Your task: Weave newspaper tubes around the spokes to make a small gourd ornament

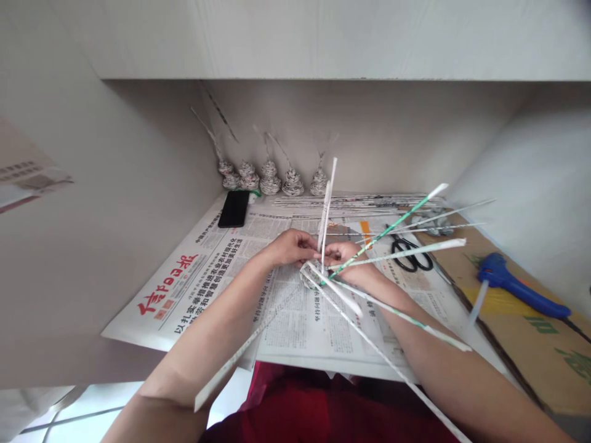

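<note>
"So, where is the workpiece?"

"Small woven paper base [309,278], near mid-table, just on the near side of both hands, over the newspaper sheets [184,286]; whether it touches them I cannot tell. Rolled-paper spokes [203,397] fan out from it; one, a green tube [397,223], slants up to the right."

"Left hand [293,247]?"

"Fingertips closed in a pinch at the foot of two upright white tubes [329,209]."

"Right hand [344,251]?"

"Fingers curled, close beside the left fingertips. Tubes cross in front; what it grips, if anything, I cannot tell."

"Back of the table?"

"Black smartphone [234,209] lying flat at left. Behind, five gourd-shaped paper weavings [270,179] in a row by the wall [369,135], thin stems rising from several. Rolled newspaper tubes [360,202] lie crosswise to the right."

"Right side?"

"Black-handled scissors [406,247] on the newspaper, beyond the right forearm [415,320]. Farther right, a blue glue gun [521,286] resting on cardboard [549,375], a pale glue stick [479,301] protruding."
</note>
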Motion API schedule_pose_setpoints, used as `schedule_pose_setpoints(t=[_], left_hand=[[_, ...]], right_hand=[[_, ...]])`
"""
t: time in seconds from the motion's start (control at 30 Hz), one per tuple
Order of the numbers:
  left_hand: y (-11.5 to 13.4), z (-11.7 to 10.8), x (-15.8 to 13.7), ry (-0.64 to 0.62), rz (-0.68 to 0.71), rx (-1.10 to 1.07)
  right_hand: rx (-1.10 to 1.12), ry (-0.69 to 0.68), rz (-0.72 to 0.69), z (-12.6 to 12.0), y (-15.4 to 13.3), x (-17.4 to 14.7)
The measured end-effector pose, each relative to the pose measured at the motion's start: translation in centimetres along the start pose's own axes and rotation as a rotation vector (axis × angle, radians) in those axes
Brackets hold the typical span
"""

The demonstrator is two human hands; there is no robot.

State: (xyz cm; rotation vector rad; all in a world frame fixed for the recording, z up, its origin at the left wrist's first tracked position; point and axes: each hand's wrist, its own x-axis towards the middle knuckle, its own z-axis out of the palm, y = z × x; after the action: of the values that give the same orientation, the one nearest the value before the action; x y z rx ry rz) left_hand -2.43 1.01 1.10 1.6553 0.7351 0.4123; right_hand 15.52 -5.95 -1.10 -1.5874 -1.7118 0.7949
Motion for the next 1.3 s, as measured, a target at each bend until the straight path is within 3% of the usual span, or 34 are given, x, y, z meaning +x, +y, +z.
schedule_pose_setpoints(t=[0.37, 0.47, 0.57, 0.63, 0.7, 0.9, 1.03, 1.17, 1.3], left_hand=[[-0.5, 0.6, 0.4, 0.147, 0.112, 0.304], [-0.4, 0.2, 0.4, 0.242, 0.068, 0.353], [-0.6, 0.0, 0.6, 0.308, 0.029, 0.340], [-0.8, 0.0, 0.7, 0.326, 0.018, 0.343], [-1.1, 0.1, 0.9, 0.320, 0.016, 0.350], [-1.7, 0.1, 1.2, 0.277, 0.059, 0.263], [-2.0, 0.1, 1.3, 0.261, 0.040, 0.252], [-1.9, 0.1, 1.4, 0.297, -0.003, 0.205], [-1.7, 0.2, 1.5, 0.343, 0.030, 0.015]], right_hand=[[-0.251, 0.047, -0.141, -0.7, -1.5, -1.1], [-0.337, 0.180, -0.183, -1.2, -1.9, -1.1], [-0.453, 0.332, -0.326, -1.8, -2.5, -1.2], [-0.447, 0.401, -0.393, -2.0, -2.9, -1.3], [-0.369, 0.414, -0.356, -2.1, -3.1, -1.4], [-0.205, 0.222, -0.088, -1.7, -2.8, -1.5], [-0.119, -0.057, -0.103, -1.8, -3.3, -1.7], [0.166, -0.299, -0.169, -2.3, -4.4, -2.0], [0.450, -0.349, -0.104, -2.9, -4.6, -1.9]])
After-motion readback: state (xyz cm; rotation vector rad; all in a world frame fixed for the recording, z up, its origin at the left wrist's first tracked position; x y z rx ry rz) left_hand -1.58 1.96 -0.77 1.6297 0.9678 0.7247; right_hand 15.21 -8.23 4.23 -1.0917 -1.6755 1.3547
